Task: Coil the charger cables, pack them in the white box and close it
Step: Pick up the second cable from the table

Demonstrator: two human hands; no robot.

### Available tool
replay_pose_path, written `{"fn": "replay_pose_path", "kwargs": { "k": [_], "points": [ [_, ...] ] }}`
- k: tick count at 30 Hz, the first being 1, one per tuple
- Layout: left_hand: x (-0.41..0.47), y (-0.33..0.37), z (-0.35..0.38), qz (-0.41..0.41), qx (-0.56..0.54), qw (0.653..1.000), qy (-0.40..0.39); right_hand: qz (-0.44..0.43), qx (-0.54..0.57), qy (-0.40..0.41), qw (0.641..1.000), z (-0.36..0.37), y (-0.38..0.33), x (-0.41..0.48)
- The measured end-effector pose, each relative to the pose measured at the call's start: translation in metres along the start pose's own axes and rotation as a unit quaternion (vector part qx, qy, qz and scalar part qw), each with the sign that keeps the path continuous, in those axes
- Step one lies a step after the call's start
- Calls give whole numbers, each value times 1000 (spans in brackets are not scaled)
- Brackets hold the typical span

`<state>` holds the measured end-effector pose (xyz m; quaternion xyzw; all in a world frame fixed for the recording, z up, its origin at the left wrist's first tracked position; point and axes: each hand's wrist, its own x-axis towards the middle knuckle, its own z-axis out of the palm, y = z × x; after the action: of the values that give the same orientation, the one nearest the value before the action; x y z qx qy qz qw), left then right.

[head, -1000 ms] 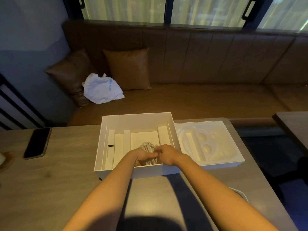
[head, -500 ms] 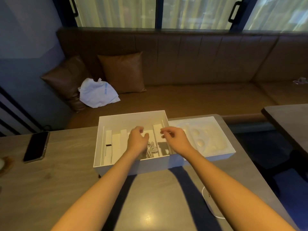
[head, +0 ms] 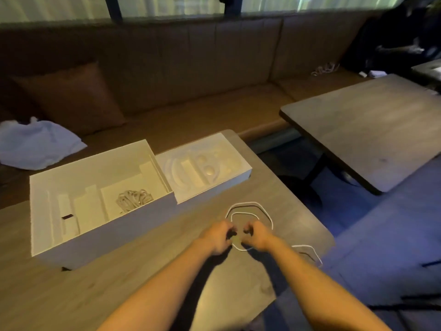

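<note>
Item: my left hand (head: 218,236) and right hand (head: 256,236), fingers of both curled on the loose white cable (head: 250,203), which lies looped on the table (head: 143,271) near the open white box (head: 107,232). Item: one coiled cable (head: 133,199), inside that box.

2 bare forearms lead to a bare left hand (head: 216,237) and bare right hand (head: 257,237).
</note>
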<state>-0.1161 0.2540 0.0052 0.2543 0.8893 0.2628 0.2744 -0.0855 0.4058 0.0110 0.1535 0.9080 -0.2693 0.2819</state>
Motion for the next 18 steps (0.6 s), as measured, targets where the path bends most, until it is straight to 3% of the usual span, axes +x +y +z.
{"fn": "replay_pose_path", "kwargs": {
  "k": [5, 9, 11, 13, 18],
  "points": [
    [3, -10, 30, 10, 187, 982, -21, -31, -88, 32, 995, 26, 20, -17],
    [-1, -12, 31, 21, 238, 971, -10, -62, -201, 26, 977, 32, 17, -17],
    [-4, -14, 26, 22, 243, 970, -2, -82, -183, 32, 979, 27, 14, -18],
    [-6, -18, 14, 18, 207, 978, 31, -95, -111, 37, 989, 16, 9, -19],
    [-8, -20, -31, -19, -49, 988, 143, -135, 64, 58, 987, -34, -30, -20]
  ]
}}
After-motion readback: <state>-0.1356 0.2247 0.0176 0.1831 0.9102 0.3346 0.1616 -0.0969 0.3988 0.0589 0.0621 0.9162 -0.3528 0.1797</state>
